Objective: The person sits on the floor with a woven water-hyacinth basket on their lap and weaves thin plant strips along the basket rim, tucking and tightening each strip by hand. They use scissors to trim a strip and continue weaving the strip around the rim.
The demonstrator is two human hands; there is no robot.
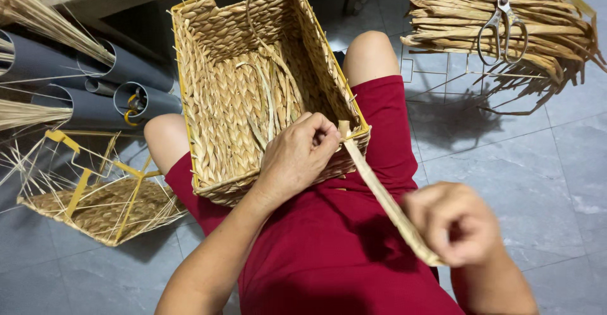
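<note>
A rectangular woven straw basket (pixel 221 100) with a yellow wire rim rests on my lap between my knees. My left hand (pixel 297 157) pinches the near rim of the basket where a flat dried straw strand (pixel 379 192) comes out. That strand runs down and to the right into my right hand (pixel 458 223), which is closed around its lower end and holds it taut. Loose strand ends lie inside the basket.
A bundle of dried straw (pixel 493 24) lies on a wire rack at the top right, with metal scissors (pixel 502 18) on top. Grey plastic pipes (pixel 120 81) lie at the left. A half-woven yellow wire frame (pixel 95 195) sits on the grey tiled floor.
</note>
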